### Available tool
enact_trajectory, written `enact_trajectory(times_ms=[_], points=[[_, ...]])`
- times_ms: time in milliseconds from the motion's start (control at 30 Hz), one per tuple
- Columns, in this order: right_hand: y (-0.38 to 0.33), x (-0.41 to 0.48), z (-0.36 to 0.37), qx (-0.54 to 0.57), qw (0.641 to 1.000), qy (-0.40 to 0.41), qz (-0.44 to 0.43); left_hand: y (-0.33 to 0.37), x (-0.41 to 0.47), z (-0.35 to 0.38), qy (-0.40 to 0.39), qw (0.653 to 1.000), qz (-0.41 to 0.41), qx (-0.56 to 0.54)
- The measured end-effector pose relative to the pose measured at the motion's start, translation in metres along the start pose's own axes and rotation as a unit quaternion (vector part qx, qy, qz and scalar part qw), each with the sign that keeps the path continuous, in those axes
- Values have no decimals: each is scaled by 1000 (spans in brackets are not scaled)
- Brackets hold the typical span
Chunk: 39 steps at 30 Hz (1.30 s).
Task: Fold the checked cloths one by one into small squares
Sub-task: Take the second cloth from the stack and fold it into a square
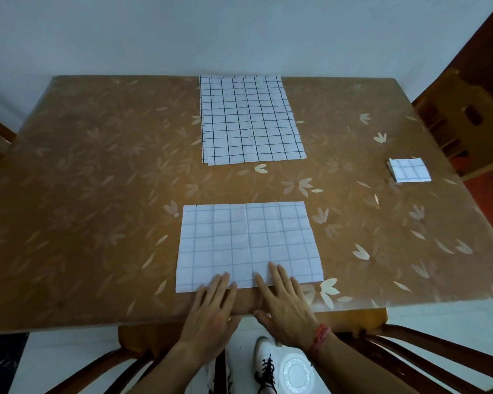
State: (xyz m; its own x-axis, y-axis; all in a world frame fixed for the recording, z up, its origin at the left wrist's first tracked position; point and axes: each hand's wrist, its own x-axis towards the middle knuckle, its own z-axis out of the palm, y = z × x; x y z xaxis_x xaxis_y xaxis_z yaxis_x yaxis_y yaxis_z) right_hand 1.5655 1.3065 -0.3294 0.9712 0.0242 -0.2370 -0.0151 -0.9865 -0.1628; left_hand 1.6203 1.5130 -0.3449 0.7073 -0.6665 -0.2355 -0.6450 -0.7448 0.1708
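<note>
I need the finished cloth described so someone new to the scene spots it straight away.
Start at the brown leaf-patterned table and go to its right edge. There, alone, lies a small folded square of checked cloth. It is far smaller than the stack of cloths at the far edge and the wide cloth at the near edge.

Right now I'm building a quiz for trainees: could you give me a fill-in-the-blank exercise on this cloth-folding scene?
1. The left hand and right hand rest on the ____ edge of the spread cloth.
2. The folded square lies on the ____ side of the table.
3. The cloth stack lies at the table's ____ edge.
Missing: near; right; far.
</note>
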Motion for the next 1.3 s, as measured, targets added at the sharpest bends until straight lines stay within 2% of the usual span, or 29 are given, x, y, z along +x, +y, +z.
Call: enact_trajectory(times_ms=[200,300,467,600,867,1033,1167,1300], points=[[3,-4,5,-16,1000,-21,15,-16,-4,2,11,999,-36,20],[-3,-6,4,-15,1000,-10,16,-10,-9,2,32,999,-25,15],[-27,-1,3,-13,998,-11,-68,5,-6,5,34,999,15,1],[-41,5,8,-5,995,-22,-93,7,1,6,40,999,14,-7],[-4,-9,11,-28,997,-59,-47,-15,-20,5,27,998,-57,1],[37,-29,6,-42,996,-72,42,-34,-37,6,19,993,-117,-8],[61,-46,9,-38,993,-60,99,-36,-40,4,7,991,-135,-15],[66,-47,7,-21,987,-89,134,-34,-38,5,4,989,-146,-27]])
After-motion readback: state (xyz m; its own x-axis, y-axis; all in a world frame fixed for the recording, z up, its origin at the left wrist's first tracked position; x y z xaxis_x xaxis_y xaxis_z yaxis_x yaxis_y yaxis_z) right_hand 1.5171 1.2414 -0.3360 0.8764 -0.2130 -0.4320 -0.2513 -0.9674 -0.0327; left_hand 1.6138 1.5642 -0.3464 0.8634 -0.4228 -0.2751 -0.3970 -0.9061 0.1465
